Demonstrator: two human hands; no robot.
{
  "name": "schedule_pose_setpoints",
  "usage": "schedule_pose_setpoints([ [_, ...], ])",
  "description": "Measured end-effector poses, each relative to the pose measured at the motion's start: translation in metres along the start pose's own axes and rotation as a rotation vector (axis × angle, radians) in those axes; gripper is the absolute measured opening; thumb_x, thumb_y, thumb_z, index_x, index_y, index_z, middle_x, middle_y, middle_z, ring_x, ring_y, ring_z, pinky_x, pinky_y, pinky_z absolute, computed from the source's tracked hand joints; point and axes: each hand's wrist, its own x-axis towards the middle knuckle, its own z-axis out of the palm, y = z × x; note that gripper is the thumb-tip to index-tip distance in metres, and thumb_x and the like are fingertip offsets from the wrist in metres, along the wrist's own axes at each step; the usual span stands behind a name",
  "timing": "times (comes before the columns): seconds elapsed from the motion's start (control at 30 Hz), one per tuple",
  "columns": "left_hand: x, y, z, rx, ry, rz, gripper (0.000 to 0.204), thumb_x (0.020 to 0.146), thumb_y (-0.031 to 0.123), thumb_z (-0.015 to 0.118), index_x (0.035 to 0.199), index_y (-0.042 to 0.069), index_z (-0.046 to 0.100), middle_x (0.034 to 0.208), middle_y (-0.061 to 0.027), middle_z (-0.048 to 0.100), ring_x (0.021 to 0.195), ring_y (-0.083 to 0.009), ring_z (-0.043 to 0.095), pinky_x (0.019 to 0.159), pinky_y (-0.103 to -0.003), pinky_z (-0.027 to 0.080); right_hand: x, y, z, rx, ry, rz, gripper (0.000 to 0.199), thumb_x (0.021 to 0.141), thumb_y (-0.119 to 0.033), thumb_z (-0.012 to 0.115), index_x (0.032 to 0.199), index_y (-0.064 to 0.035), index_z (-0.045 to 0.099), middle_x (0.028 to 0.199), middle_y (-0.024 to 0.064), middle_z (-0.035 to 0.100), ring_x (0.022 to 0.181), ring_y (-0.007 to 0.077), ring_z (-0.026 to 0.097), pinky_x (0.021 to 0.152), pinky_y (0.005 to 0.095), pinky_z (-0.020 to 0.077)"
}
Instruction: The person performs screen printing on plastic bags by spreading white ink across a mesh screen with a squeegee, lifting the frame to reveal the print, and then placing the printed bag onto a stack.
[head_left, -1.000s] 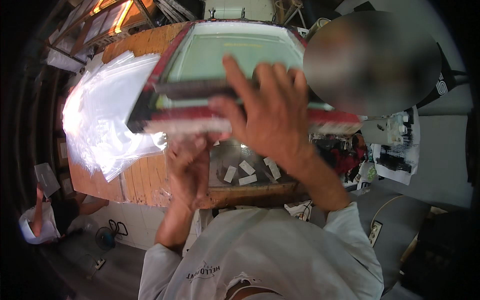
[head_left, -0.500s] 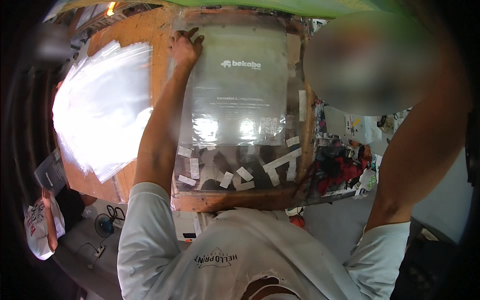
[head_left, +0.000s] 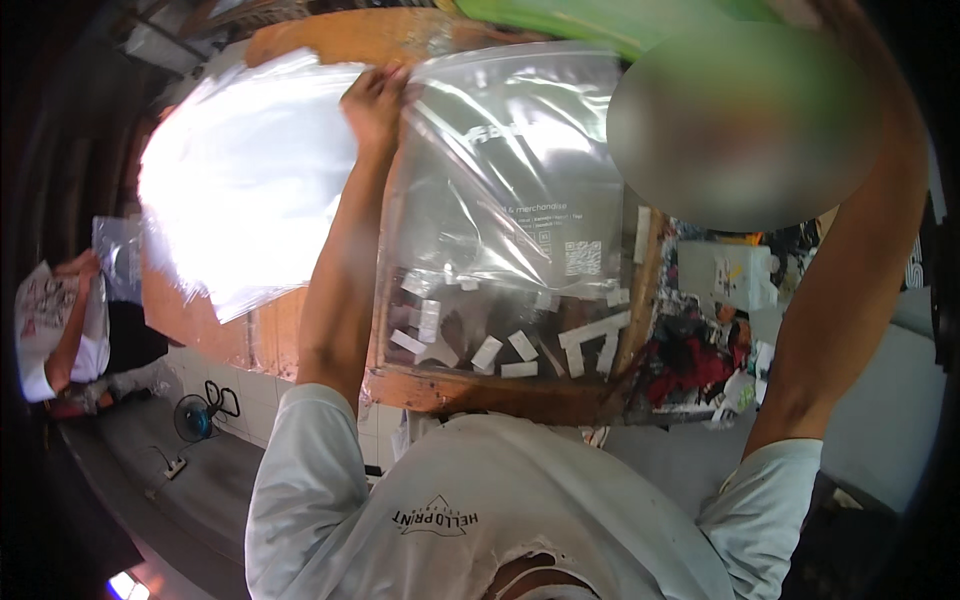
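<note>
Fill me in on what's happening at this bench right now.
A person in a white shirt is working at a wooden bench. The left hand grips the top corner of a clear plastic bag with white print, lifting it off the bench, beside a glaring stack of clear bags. The right arm is raised toward a green frame; its hand is out of view. Another person sits at the far left.

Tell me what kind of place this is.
Probably a small print or packing workshop: a worn wooden worktable, a pile of clear plastic bags, and paint-smeared clutter beside it.
</note>
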Motion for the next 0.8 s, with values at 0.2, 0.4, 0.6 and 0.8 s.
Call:
schedule_pose_setpoints([
  [0.2, 0.006, -0.022, -0.216, -0.195, 0.497, -0.005, 0.025, 0.095, -0.001, 0.067, 0.113, -0.014, 0.057, 0.105, -0.0252, 0.069, 0.091, -0.0318, 0.074, 0.077, -0.038, 0.066, 0.021, 0.067, -0.030, -0.038, -0.057, -0.106, 0.054, 0.100, -0.050, 0.057, 0.119, -0.0004, 0.069, 0.103, 0.0174, 0.071, 0.094, 0.0254, 0.066, 0.091, 0.0382, 0.0489],
  [0.4, -0.013, 0.005, -0.425, 0.529, 0.803, 0.239, 0.054, 0.094, 0.011, 0.071, 0.140, -0.009, 0.050, 0.113, -0.0284, 0.070, 0.106, -0.0337, 0.071, 0.085, -0.041, 0.059, 0.018, 0.055, -0.008, 0.074, -0.062, -0.067, 0.059, 0.100, -0.053, 0.056, 0.120, 0.0013, 0.069, 0.107, 0.0121, 0.073, 0.100, 0.0170, 0.064, 0.096, 0.0294, 0.0453],
  [0.6, -0.062, -0.033, -0.281, 1.129, 0.392, 0.325, 0.046, 0.102, 0.023, 0.056, 0.141, -0.001, 0.053, 0.159, -0.0294, 0.031, 0.151, -0.0456, 0.024, 0.124, -0.056, 0.020, 0.010, 0.046, -0.020, 0.069, -0.056, -0.044, 0.069, 0.096, -0.064, 0.056, 0.124, -0.0028, 0.070, 0.117, 0.0171, 0.072, 0.112, 0.0261, 0.066, 0.102, 0.0345, 0.0448],
  [0.8, -0.169, -0.060, -0.043, 1.242, -0.451, 0.436, 0.060, 0.104, 0.040, 0.048, 0.155, 0.009, 0.038, 0.167, -0.0253, 0.017, 0.155, -0.0454, 0.008, 0.119, -0.073, 0.006, 0.002, 0.055, -0.018, -0.028, 0.022, -0.110, 0.073, 0.095, -0.066, 0.053, 0.117, 0.0008, 0.071, 0.114, 0.0221, 0.072, 0.108, 0.0368, 0.068, 0.097, 0.0436, 0.0485],
])
